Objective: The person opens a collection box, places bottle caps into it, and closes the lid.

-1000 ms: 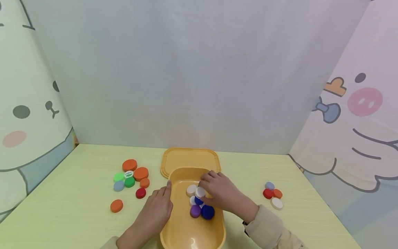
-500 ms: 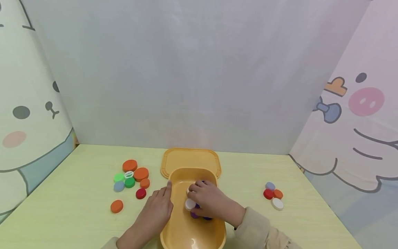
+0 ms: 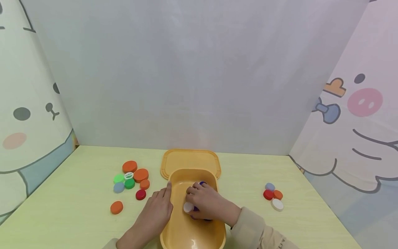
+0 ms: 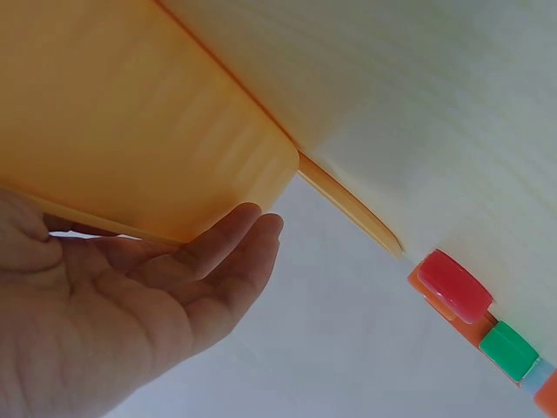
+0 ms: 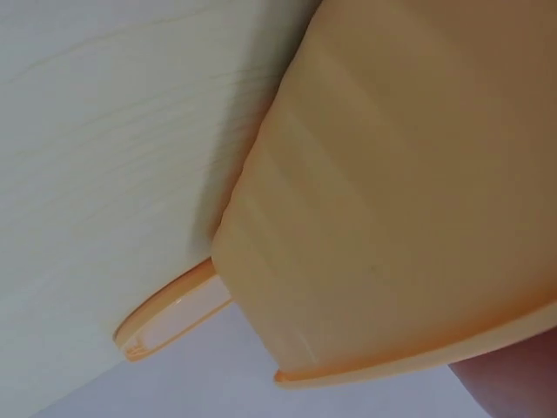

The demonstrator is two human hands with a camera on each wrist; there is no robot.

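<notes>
A deep yellow-orange plastic box (image 3: 193,231) stands open at the table's near middle. On its left rim lies my left hand (image 3: 155,211), holding it; in the left wrist view the fingers (image 4: 248,252) meet the outer wall below the rim. My right hand (image 3: 209,204) reaches inside the box with curled fingers, holding a white bottle cap (image 3: 188,207) near the thumb. Parts of dark blue caps (image 3: 202,183) show around this hand, which covers most of what lies there. The right wrist view shows mainly the box's outer wall (image 5: 392,192).
Behind the box lies its flat lid (image 3: 190,160). Left on the table are loose caps, including orange (image 3: 141,175), green (image 3: 129,183) and red (image 3: 141,194) ones. On the right sit a red cap (image 3: 268,194), a white cap (image 3: 277,204) and others. A grey-white cloth backdrop (image 3: 186,86) rises behind.
My right hand has moved left and toward me inside the box, and the white cap has shifted the same way. More of the caps are now covered. My left hand stays on the rim.
</notes>
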